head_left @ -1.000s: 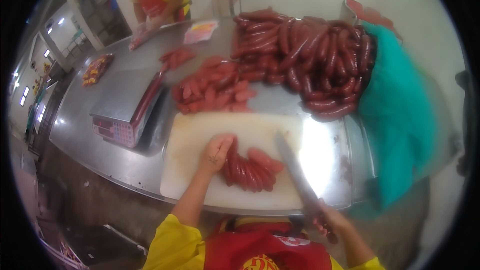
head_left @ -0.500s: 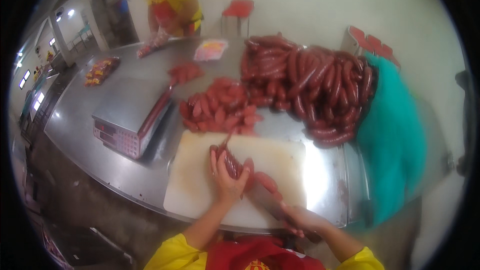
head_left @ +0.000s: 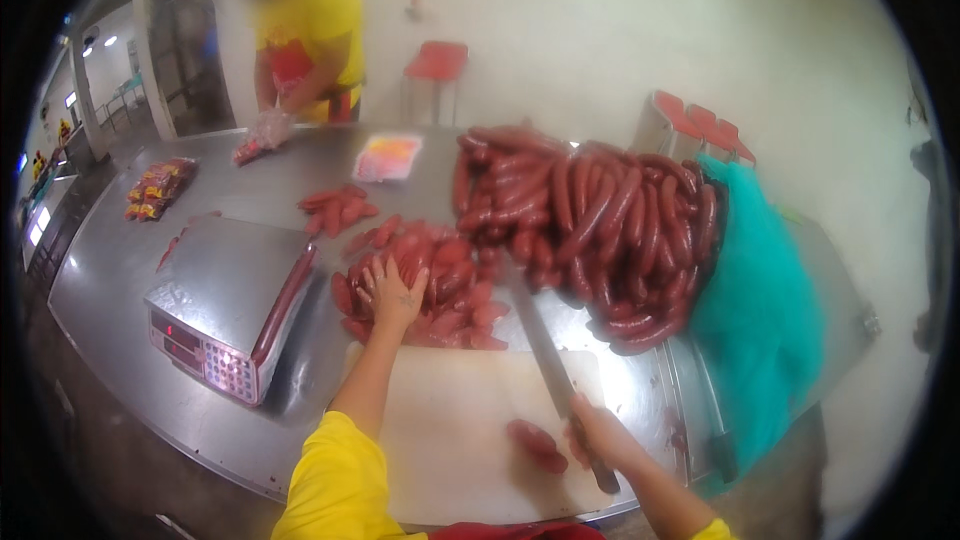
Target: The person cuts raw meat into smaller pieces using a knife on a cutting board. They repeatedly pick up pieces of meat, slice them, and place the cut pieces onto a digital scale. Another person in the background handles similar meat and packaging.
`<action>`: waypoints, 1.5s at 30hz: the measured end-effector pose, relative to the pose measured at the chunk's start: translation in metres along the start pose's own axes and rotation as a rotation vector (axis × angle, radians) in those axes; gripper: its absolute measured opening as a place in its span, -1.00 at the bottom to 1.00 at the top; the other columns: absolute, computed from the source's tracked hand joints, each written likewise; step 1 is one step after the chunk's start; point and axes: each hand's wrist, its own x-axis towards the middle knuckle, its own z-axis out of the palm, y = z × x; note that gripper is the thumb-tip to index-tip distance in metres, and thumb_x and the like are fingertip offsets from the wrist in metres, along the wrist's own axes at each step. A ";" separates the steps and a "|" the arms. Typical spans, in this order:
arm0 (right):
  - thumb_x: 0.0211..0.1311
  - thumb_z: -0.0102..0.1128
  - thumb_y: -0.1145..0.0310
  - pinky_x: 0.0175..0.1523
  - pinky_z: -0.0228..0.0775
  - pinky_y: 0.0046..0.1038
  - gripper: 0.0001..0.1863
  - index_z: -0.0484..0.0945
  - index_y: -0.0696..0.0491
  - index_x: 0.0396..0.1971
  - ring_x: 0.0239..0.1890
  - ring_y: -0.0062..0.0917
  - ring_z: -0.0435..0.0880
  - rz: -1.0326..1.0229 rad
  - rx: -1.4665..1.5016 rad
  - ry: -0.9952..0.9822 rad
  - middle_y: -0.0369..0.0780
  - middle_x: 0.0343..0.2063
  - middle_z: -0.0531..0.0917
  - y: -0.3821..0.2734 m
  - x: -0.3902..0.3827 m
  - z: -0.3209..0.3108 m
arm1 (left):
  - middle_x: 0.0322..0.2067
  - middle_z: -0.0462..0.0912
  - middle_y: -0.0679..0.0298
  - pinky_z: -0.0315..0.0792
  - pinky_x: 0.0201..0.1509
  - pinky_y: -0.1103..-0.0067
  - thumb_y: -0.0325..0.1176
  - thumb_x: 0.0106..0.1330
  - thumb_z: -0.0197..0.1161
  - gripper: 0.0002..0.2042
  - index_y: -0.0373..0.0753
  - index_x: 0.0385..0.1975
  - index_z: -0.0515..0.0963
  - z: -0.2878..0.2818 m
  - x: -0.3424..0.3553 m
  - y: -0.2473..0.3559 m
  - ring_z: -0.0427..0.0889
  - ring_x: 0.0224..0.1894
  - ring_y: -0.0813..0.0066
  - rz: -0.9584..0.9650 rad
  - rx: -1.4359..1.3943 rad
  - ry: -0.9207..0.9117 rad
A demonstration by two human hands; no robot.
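Note:
My left hand (head_left: 396,296) reaches past the cutting board with its fingers spread, resting on a heap of sausage slices (head_left: 455,275). In my right hand (head_left: 603,433) is a long knife (head_left: 545,340), gripped by its handle; its blade slants away toward the gap between the slices and the whole sausages (head_left: 615,205). Beneath both forearms lies the white cutting board (head_left: 430,430). A couple of sausage slices (head_left: 537,445) sit on it, just left of my right hand.
On the left stands a scale (head_left: 230,285) with one whole sausage (head_left: 285,302) along its side. Farther back are a smaller group of slices (head_left: 335,210), a printed packet (head_left: 387,158) and filled packs (head_left: 160,188). Green netting (head_left: 765,310) borders the right; a co-worker (head_left: 310,35) handles a bag behind.
My left hand has let go of the sausage piece and moved forward onto the slice heap. The knife has swung to point away from me. The view has shifted.

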 end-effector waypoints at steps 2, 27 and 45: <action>0.37 -0.24 -0.24 -0.70 0.23 -0.47 -0.29 0.47 0.20 -0.53 -0.81 -0.52 0.39 0.042 0.042 0.060 -0.21 -0.77 0.44 0.021 -0.016 -0.003 | 0.34 0.11 -0.07 -0.30 0.42 -0.03 0.24 0.19 0.10 -0.17 -0.26 0.33 0.17 -0.001 0.011 0.001 -0.09 0.42 -0.13 0.065 0.007 -0.046; 0.40 -0.39 -0.19 -0.54 0.09 -0.36 -0.28 0.46 0.10 -0.69 -0.69 -0.52 0.28 0.356 0.082 0.585 -0.29 -0.78 0.36 0.055 -0.093 0.039 | 0.22 0.34 -0.08 0.18 0.27 -0.02 0.31 0.24 -0.09 -0.25 -0.26 0.16 0.41 0.021 0.209 -0.028 0.26 0.30 -0.13 -0.060 0.582 -0.208; 0.41 -0.19 -0.09 -0.57 0.33 -0.52 -0.41 0.55 0.18 -0.41 -0.71 -0.59 0.49 0.122 0.206 0.488 -0.25 -0.70 0.53 0.129 -0.127 0.005 | 0.25 0.30 0.00 0.07 0.38 0.35 0.00 0.47 -0.24 -0.45 -0.29 0.26 0.27 0.062 0.240 -0.067 0.22 0.31 0.05 0.208 -0.228 -0.791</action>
